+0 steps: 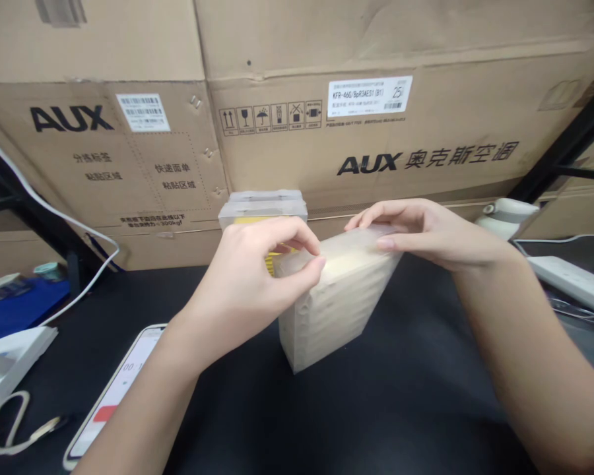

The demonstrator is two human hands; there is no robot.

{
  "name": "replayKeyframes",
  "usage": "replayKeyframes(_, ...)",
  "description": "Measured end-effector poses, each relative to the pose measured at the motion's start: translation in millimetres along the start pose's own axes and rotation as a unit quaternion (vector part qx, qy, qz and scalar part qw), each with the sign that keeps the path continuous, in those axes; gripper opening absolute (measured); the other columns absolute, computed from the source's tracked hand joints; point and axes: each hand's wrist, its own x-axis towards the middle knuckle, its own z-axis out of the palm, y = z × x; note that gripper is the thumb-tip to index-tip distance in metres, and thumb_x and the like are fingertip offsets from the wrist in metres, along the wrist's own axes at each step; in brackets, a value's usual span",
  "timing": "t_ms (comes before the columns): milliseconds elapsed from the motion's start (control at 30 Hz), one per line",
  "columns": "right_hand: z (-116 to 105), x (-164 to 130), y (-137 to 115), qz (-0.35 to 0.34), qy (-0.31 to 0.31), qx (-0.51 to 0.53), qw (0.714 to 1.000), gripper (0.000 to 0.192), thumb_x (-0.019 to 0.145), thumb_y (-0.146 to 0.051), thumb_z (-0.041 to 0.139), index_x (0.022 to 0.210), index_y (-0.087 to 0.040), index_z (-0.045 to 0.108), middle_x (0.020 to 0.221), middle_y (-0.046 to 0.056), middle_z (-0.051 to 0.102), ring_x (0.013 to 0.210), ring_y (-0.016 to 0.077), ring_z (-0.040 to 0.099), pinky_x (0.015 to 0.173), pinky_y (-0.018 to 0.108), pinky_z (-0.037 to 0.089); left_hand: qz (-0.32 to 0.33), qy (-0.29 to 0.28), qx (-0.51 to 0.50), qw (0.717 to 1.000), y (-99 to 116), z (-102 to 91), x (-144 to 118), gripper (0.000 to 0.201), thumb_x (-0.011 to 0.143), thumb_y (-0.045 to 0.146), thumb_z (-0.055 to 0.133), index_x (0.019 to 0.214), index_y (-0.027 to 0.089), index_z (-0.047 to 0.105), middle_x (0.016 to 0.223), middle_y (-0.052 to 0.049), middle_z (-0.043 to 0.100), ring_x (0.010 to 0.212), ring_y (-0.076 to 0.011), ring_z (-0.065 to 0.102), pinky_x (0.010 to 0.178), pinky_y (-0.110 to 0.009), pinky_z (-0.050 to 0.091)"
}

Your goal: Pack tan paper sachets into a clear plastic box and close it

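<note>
- Left hand (250, 277): thumb and forefinger are pinched together on the near upper corner of a translucent plastic-wrapped pack (334, 300); the remaining fingers curl over the same edge.
- Right hand (428, 231): fingertips are pressed flat on the far upper edge of the pack, thumb beneath the rim, closed on the wrapping.
- The pack stands on a black tabletop (386, 409), directly between both hands and below them. Its long axis runs from near-left to far-right. Pale stacked layers show through the film. Both hands are in contact; neither is nearer.
- Just behind the pack stands a clear plastic box (262, 206) with yellow contents.
- A smartphone (116, 389) lies at near left, screen lit.
- AUX cardboard cartons (376, 132) form the backdrop; a white power strip (571, 280) lies at right.
</note>
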Motion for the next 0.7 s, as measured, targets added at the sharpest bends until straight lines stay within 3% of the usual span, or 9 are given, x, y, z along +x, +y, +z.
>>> replayKeyframes(267,1.3,-1.3,-3.3,0.008,0.016,-0.019,1.000,0.029,0.068,-0.044,0.082,0.084,-0.024,0.069,0.110,0.005,0.071,0.105,0.0256,0.064,0.091,0.042,0.049,0.004,0.004,-0.004,1.000,0.0,-0.1,0.2,0.005,0.081,0.021,0.064,0.081,0.022,0.069,0.087,0.001,0.075,0.084,-0.0166,0.070,0.077,-0.026,0.055)
replayKeyframes(700,4.2,-8.1,-8.5,-0.013,0.041,-0.041,0.998,0.022,0.077,-0.036,0.079,0.093,-0.022,0.073,0.109,0.005,0.072,0.101,0.0214,0.065,0.088,0.034,0.051,0.001,-0.004,-0.047,0.999,-9.2,0.7,2.1,0.004,0.083,0.019,0.065,0.084,0.020,0.068,0.092,-0.001,0.074,0.091,-0.0169,0.069,0.085,-0.028,0.054)
